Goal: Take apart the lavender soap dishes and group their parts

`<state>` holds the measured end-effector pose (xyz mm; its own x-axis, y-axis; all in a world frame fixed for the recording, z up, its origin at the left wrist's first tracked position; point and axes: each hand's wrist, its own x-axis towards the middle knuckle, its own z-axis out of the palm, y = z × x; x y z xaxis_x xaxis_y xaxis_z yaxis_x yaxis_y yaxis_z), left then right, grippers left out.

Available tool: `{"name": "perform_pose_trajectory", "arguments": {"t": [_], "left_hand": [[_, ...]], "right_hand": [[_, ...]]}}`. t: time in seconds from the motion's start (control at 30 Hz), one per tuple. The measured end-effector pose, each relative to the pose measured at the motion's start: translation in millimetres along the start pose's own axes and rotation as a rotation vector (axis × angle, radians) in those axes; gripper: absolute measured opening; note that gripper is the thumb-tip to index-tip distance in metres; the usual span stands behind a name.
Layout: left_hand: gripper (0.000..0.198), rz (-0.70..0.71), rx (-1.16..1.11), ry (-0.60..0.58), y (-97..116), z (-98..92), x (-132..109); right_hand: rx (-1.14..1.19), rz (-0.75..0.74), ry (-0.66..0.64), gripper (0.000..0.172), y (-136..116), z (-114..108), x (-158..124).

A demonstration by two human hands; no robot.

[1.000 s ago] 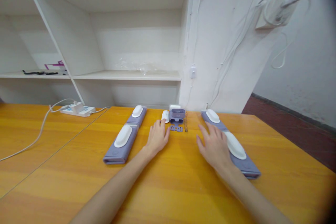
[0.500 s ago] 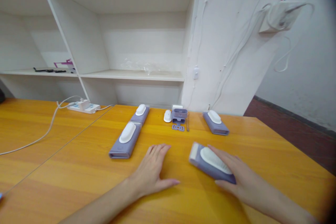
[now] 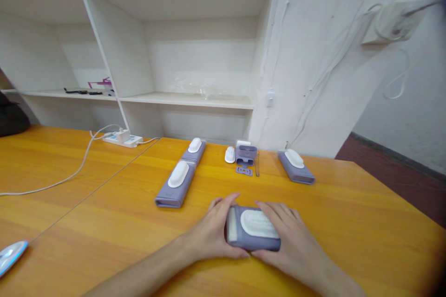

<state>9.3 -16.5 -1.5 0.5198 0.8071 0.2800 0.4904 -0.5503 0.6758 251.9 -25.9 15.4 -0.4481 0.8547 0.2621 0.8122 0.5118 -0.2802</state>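
A flat purple-grey plastic case (image 3: 255, 242) with a raised white oval piece on top is between my hands, low over the front of the table. My left hand (image 3: 218, 234) grips its pale left end, thumb at the near side and fingers at the far side. My right hand (image 3: 292, 236) is closed round its right end, partly covering the white oval. Beyond my left hand, two similar purple-grey cases (image 3: 173, 190) lie end to end. Another such case (image 3: 296, 167) rests at the back right.
Loose parts stand at the table's back: a white oval piece (image 3: 230, 154), a purple-grey housing (image 3: 245, 153), a flat cut-out plate (image 3: 244, 171) and a thin spring-like strip (image 3: 257, 164). A power strip (image 3: 123, 139) with cables sits back left. A lit mouse (image 3: 12, 255) lies front left.
My right hand has brought the case leftward and turned it level. My left hand, open and apart before, now grips its left end. The view has shifted slightly left.
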Motion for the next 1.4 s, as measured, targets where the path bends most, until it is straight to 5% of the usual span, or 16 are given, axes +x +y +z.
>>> {"name": "perform_pose_trajectory", "arguments": {"t": [0.23,0.47,0.7,0.83,0.93,1.13,1.4], "left_hand": [[0.104,0.023,0.019,-0.003,8.0,-0.8,0.5],[0.070,-0.099,0.156,0.233,-6.2,-20.3,-5.2],[0.065,-0.063,0.236,0.107,-20.2,-25.6,-5.1],[0.065,0.057,0.454,0.168,-4.9,-26.5,-3.4],[0.077,0.208,0.535,0.095,18.3,-18.8,-3.0],[0.069,0.019,0.566,0.014,50.3,12.9,1.0],[0.070,0.022,0.599,0.023,48.5,13.6,13.5]], "right_hand": [[0.002,-0.061,-0.049,0.074,-0.6,-10.1,-5.6],[-0.063,0.048,0.006,0.070,38.5,-13.9,-18.1],[-0.080,-0.032,0.055,0.076,58.4,-17.2,-27.7],[-0.099,-0.095,0.092,0.077,52.7,-15.4,-27.2],[-0.091,-0.180,0.099,0.080,41.4,-13.4,-25.7],[-0.065,-0.273,0.100,0.076,23.3,-11.7,-23.0],[-0.070,-0.284,0.128,0.080,29.0,-12.9,-22.3]]}}
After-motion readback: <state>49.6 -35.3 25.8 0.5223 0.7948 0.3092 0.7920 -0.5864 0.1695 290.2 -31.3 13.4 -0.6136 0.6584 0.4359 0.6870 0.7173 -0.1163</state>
